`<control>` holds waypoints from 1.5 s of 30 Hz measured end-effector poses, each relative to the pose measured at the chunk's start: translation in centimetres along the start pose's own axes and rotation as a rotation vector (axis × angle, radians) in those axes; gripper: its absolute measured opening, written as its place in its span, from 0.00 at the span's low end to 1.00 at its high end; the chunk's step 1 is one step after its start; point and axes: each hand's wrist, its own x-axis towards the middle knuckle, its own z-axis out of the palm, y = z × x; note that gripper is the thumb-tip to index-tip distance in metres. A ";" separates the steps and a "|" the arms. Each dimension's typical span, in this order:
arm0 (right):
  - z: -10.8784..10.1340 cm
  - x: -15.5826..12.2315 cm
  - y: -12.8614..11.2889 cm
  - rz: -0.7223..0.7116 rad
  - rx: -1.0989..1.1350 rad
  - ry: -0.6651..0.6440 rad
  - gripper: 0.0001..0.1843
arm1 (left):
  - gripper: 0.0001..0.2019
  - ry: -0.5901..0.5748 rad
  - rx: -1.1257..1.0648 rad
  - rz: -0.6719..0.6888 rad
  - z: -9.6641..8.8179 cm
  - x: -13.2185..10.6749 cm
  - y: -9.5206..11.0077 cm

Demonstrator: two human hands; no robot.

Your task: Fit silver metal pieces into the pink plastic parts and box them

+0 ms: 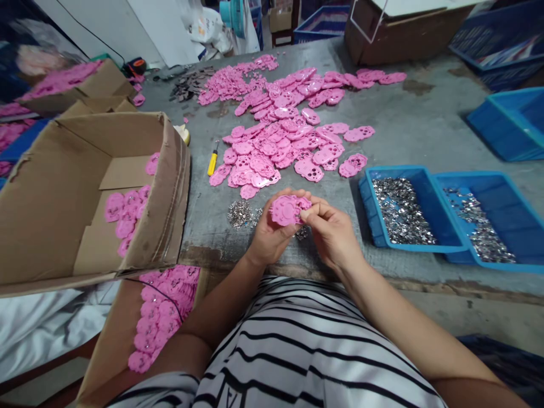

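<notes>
My left hand [268, 241] is closed round a pink plastic piece [285, 211], held up above the front of the table. At its right end the fingers of my right hand [334, 229] pinch the same piece; whether a small part sits between those fingertips is hidden. Under and beside the hands lie small piles of shiny metal bits [240, 214]. Just beyond spreads a large heap of flat pink plastic pieces [276, 144], many with holes in them.
Blue trays of metal bits [403, 212] stand at the right. A yellow-handled screwdriver [212, 162] lies left of the heap. An open cardboard box [176, 192] with several pink pieces is on the left, above another box of pink pieces [159, 317]. Dark flat pieces [191, 85] lie farther back.
</notes>
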 end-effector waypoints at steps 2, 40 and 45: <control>-0.2 0.0 0.0 -0.010 -0.023 -0.010 0.12 | 0.26 -0.003 -0.003 -0.005 0.1 0.0 0.0; -12.8 3.7 -7.0 0.138 -1.788 0.092 0.11 | 0.21 0.151 0.165 -0.411 0.4 -0.5 -1.2; -12.4 2.0 -6.2 0.050 -1.653 0.114 0.09 | 0.20 0.144 0.178 -0.408 0.6 -0.1 -1.8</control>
